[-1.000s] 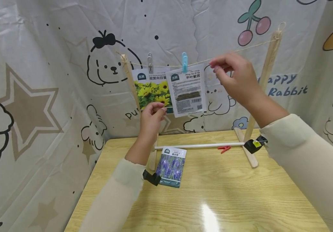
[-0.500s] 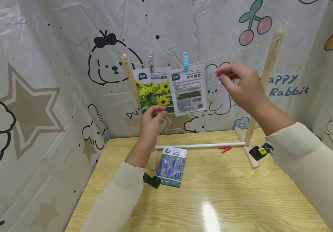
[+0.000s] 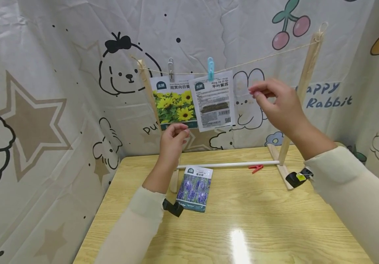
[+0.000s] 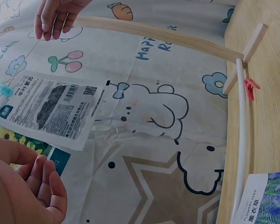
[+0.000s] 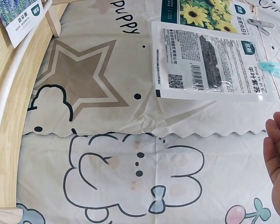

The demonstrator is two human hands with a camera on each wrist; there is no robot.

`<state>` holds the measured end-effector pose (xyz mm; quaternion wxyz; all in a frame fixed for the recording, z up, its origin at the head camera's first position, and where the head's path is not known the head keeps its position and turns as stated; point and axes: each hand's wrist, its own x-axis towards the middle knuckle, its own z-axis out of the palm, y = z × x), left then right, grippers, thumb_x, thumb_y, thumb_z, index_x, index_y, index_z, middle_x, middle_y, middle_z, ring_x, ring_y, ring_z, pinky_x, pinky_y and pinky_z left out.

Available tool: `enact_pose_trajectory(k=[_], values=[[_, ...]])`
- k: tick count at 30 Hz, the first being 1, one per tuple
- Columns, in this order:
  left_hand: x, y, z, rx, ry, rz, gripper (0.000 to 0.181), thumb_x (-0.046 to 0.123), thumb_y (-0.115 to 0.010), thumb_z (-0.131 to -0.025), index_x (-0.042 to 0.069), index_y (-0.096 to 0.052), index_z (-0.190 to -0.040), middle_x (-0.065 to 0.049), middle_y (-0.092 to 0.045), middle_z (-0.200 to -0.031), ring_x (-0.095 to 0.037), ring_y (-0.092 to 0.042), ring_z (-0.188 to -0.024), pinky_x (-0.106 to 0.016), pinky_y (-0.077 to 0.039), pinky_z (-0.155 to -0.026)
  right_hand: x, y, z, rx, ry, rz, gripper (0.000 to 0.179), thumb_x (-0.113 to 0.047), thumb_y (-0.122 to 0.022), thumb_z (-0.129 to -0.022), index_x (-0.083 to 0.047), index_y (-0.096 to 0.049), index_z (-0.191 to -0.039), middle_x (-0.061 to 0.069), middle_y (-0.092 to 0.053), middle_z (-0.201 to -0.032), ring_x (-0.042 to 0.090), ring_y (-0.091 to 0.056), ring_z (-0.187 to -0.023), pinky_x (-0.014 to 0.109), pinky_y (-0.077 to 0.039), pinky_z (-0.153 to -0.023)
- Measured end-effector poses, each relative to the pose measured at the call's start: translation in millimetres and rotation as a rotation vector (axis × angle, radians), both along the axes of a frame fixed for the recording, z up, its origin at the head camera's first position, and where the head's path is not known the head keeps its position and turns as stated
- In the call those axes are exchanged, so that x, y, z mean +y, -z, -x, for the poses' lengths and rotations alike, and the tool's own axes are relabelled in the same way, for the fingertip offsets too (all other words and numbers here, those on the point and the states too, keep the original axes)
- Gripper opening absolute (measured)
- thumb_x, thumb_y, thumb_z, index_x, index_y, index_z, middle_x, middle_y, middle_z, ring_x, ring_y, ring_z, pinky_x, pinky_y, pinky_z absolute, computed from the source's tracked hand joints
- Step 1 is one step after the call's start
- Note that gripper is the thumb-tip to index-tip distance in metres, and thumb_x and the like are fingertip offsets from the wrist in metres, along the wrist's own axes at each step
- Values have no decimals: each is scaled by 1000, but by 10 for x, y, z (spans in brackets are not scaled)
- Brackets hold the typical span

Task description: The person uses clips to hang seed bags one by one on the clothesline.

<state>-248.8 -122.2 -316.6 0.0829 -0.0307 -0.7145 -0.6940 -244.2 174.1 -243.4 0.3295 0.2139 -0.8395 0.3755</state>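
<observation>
Right fingers point(image 3: 264, 86) lower, beyond packet edge point(image 3: 231, 99)

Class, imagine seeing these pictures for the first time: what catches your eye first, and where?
From a string hang a sunflower packet, under a grey clip, and, to its right in the head view, a white printed packet, under a blue clip. Below, a purple-flowered packet lies on the wooden table.
</observation>
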Motion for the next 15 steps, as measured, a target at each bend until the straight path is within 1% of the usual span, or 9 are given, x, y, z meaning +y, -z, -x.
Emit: enact_pose_trajectory(k=[4,7,15], values=[[-9,36,-3,-11,-5,-8,20,10,-61,-100,0,-62,-117,3,-60,-91,-25,-61,-99,-36,-49,-88,19,64,-5,-22,7,6,23,-16,-53,-104,-5,-70,-115,5,-68,-109,-4,-53,-94,7,-43,-84],[-12,62,-3,-14,-10,1,20,11,-61,-99,0,-62,-117,3,-60,-91,-17,-60,-94,-35,-49,-88,44,112,-11,-32,6,16,23,-16,-53,-104,-4,-69,-115,5,-67,-108,-3,-53,-94,7,-43,-85],[-24,120,-7,-21,-10,-1,10,11,-62,-99,9,-64,-108,3,-60,-91,-14,-59,-92,-29,-50,-83,115,232,-12,-61,9,38,23,-18,-53,-104,-6,-69,-116,2,-66,-108,-3,-55,-94,5,-44,-82]])
